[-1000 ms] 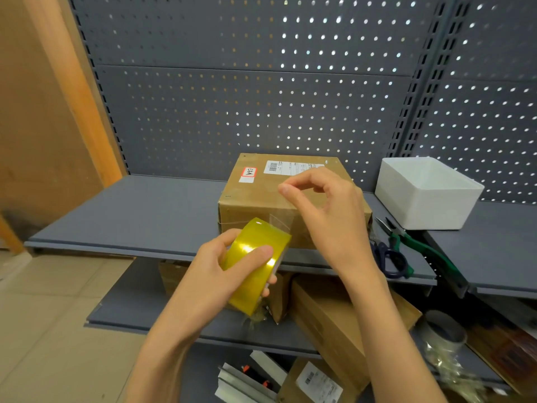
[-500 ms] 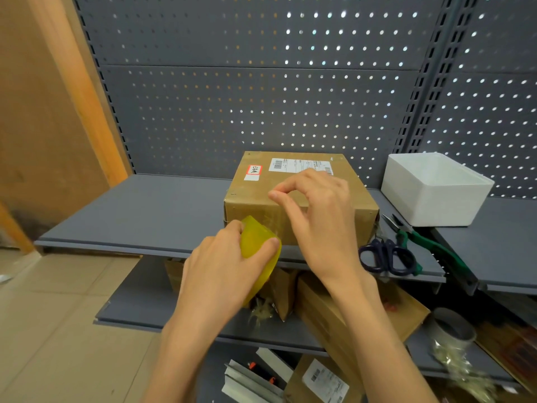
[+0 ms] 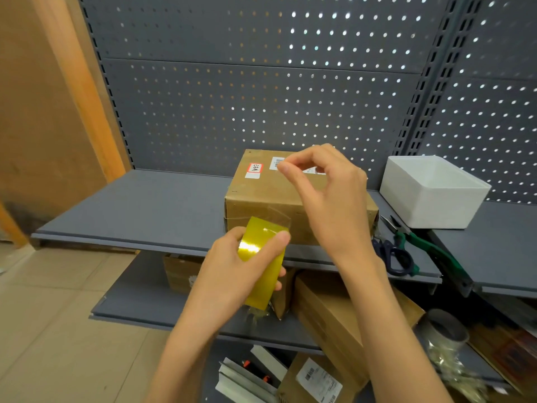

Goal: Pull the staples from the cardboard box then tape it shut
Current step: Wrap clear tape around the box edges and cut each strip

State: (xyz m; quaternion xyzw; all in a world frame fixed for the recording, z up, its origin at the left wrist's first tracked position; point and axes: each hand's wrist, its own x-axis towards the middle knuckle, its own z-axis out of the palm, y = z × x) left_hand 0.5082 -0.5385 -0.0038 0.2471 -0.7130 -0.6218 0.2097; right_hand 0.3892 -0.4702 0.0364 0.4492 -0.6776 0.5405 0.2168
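Observation:
A brown cardboard box (image 3: 258,202) with a red-edged sticker and a barcode label stands on the grey shelf (image 3: 145,210), close to its front edge. My left hand (image 3: 229,274) grips a roll of yellow-tinted clear tape (image 3: 261,257) just in front of the box. A short clear strip lifts off the top of the roll. My right hand (image 3: 334,199) is raised over the box's top, thumb and forefinger pinched together on the strip's free end. The strip between roll and fingers is almost invisible.
A white open tub (image 3: 430,193) sits right of the box. Blue-handled scissors (image 3: 395,257) and green-handled pliers (image 3: 427,245) lie between them near the edge. Perforated grey panels back the shelf. Lower shelves hold more cardboard boxes (image 3: 334,309) and a tape roll (image 3: 441,333).
My right hand has risen from the box's front face to above its top, drawing the tape end up. The left hand and roll stayed near the box's front edge.

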